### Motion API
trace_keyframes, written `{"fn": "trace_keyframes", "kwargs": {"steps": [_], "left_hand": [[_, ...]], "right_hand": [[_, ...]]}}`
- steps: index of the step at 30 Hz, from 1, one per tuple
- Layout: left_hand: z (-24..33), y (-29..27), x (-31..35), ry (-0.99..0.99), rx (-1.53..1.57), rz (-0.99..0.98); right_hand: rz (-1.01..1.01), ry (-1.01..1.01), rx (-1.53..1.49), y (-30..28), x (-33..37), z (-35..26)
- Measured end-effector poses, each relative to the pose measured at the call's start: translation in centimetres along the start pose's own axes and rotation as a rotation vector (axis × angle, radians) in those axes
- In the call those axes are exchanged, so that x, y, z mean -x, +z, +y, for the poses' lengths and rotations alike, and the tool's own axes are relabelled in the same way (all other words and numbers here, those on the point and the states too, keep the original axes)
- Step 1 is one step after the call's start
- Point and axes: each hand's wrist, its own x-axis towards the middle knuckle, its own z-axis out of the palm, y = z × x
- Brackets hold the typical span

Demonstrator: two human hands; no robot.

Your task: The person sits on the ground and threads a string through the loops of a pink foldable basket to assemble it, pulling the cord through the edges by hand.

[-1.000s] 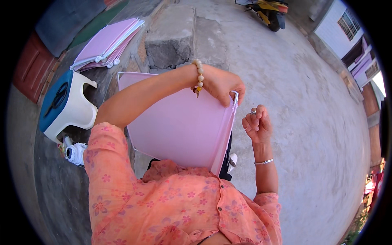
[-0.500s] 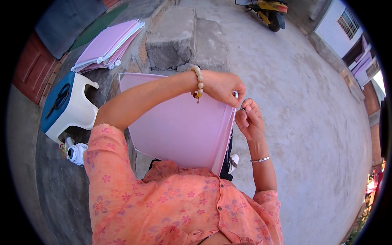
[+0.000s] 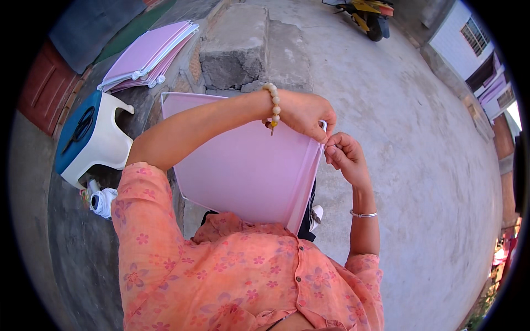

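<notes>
A pink fabric-covered panel with white edging (image 3: 237, 165) lies tilted across my lap, and a second layer shows along its right side. My left hand (image 3: 306, 113), with a bead bracelet at the wrist, reaches across it and grips its far right corner. Just beside that corner is my right hand (image 3: 346, 154), wearing a silver bangle. Its thumb and fingertips are pinched together close to my left fingertips. Whatever lies in that pinch is too small to make out.
To my left stands a white stool with a blue top (image 3: 105, 138), dark-handled scissors (image 3: 83, 126) on it. White thread spools (image 3: 102, 201) sit beside it. Several similar pink panels (image 3: 146, 55) are stacked beyond. Ahead are a concrete step (image 3: 234, 55) and a yellow motorbike (image 3: 367, 14).
My right hand has turned and closed in on the corner; a thin sliver seen at its fingertips before is now hidden. My left hand keeps its grip on the panel.
</notes>
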Motion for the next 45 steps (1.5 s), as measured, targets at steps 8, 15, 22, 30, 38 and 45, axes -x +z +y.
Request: {"fn": "trace_keyframes", "kwargs": {"steps": [8,15,22,30,38,45], "left_hand": [[0.2,-0.5,0.7,0.059,0.081,-0.110],[2.2,0.1,0.3,0.072,0.032,-0.106],[5.9,0.8,-0.1,0.029,0.016,-0.153],[7.6,-0.5,0.2,0.034,-0.052,-0.194],[5.4,-1.1,-1.0,0.031,0.036,-0.129],[5.2,-1.0,0.0,0.115,0.004,-0.146]], "right_hand": [[0.043,0.065,0.104,1.1,1.8,2.1],[0.213,-0.187,-0.049,3.8,3.2,3.0],[0.858,-0.496,-0.009,9.7,6.0,4.1],[0.911,-0.676,0.038,10.2,5.1,3.5],[0.909,-0.654,-0.179,9.2,2.7,2.8],[0.667,-0.352,-0.720,9.3,3.5,3.1]]}}
